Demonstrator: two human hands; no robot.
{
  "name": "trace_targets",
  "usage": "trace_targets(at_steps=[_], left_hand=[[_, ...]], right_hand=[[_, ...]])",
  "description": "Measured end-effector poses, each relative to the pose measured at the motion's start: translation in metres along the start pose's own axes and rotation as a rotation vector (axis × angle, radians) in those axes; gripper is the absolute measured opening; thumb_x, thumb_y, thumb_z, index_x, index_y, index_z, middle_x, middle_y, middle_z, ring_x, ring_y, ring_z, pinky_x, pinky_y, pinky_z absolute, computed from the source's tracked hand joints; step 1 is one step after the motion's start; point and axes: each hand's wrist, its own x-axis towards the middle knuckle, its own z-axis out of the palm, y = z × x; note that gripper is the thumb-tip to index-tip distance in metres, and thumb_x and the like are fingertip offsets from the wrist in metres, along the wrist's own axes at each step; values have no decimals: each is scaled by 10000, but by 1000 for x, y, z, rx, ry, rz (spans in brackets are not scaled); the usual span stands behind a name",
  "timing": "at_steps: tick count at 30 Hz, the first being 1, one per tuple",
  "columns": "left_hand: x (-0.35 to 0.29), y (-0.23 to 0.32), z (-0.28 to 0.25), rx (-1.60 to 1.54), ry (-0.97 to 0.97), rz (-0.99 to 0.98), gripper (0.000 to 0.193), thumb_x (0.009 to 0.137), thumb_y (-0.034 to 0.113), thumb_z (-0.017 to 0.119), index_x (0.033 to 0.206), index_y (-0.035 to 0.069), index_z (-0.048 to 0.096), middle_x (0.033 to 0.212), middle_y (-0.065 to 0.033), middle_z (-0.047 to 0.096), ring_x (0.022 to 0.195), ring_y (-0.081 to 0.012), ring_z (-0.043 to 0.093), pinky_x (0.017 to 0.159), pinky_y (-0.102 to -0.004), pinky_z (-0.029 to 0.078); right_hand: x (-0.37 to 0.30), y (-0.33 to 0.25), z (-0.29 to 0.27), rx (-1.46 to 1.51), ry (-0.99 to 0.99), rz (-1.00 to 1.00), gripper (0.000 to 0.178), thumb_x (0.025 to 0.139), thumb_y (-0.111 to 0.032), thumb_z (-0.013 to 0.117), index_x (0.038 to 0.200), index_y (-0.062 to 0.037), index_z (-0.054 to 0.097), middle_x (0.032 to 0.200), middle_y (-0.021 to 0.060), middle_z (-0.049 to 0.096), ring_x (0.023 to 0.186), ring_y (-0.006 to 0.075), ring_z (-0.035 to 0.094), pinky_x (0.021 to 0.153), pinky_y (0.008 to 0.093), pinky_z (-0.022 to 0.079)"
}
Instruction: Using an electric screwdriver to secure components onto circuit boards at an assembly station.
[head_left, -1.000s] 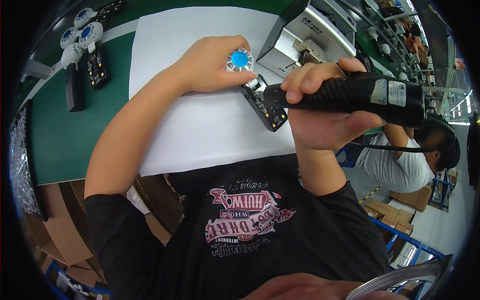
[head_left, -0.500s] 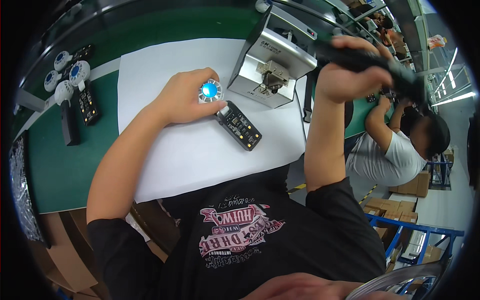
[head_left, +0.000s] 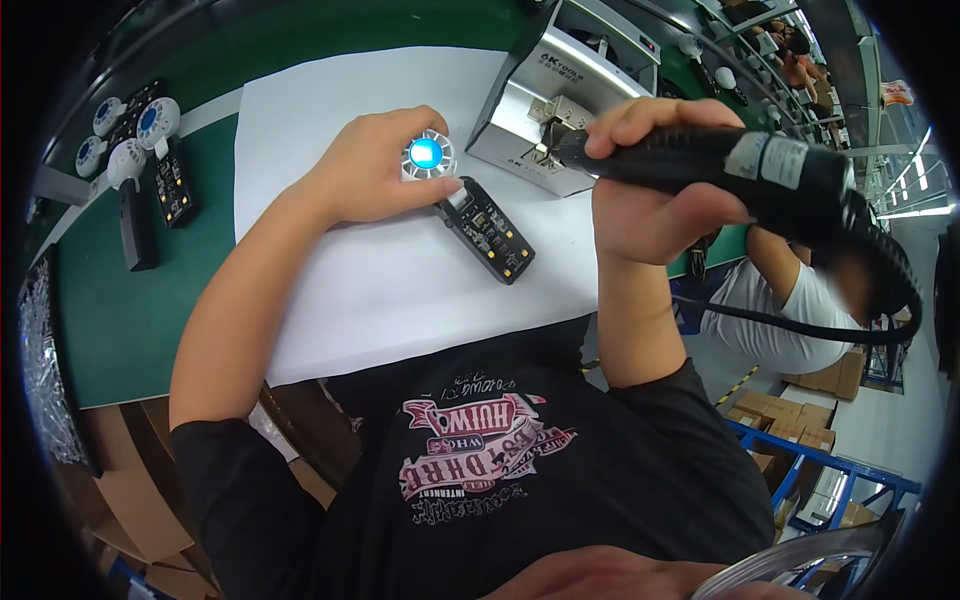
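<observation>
My left hand (head_left: 375,165) rests on the white sheet (head_left: 400,280) and grips a small round white part with a blue centre (head_left: 427,156). That part sits at the top end of a black oblong device (head_left: 490,230) lying on the sheet. My right hand (head_left: 650,190) holds a black electric screwdriver (head_left: 740,165) level, its tip pointing left against the front of a grey metal box machine (head_left: 560,90). A black cord (head_left: 800,325) trails from the screwdriver's rear.
At the far left of the green mat (head_left: 120,320) lie more black devices (head_left: 170,185) and several round white-and-blue parts (head_left: 150,120). Another person in a white shirt (head_left: 790,320) works to my right. Cardboard boxes (head_left: 100,500) stand below the table edge.
My right hand has brought the screwdriver from high at the right down to the front of the grey machine. My left hand stays on the round part.
</observation>
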Motion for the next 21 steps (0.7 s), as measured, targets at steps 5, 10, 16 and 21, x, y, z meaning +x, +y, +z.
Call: trace_targets(at_steps=[5,10,16,21], left_hand=[[-4,-4,4,1,19,6,452,772,333,777,1100,65,618,909,-134,683,833,-307,666,752,-386,521],[-1,-5,5,3,37,28,458,773,343,780,1102,67,620,912,-131,685,829,-302,666,747,-379,521],[-2,-4,6,15,45,22,459,782,361,780,1099,70,621,914,-128,689,819,-292,669,735,-374,522],[-1,-5,6,-8,40,31,458,786,366,780,1096,70,620,913,-125,691,814,-290,668,732,-372,523]], right_hand=[[-13,-17,15,416,-129,190,902,860,-826,471,1357,-73,450,889,112,630,710,228,619,687,386,518],[-24,-16,32,462,-97,219,970,776,-865,523,1329,-74,425,818,96,621,657,207,616,637,363,523],[-29,-8,33,453,-113,251,972,781,-866,512,1335,-73,422,826,96,622,666,209,618,644,366,525],[-29,-2,27,489,-239,154,925,896,-810,456,1451,-71,425,943,114,638,731,230,616,688,396,498]])
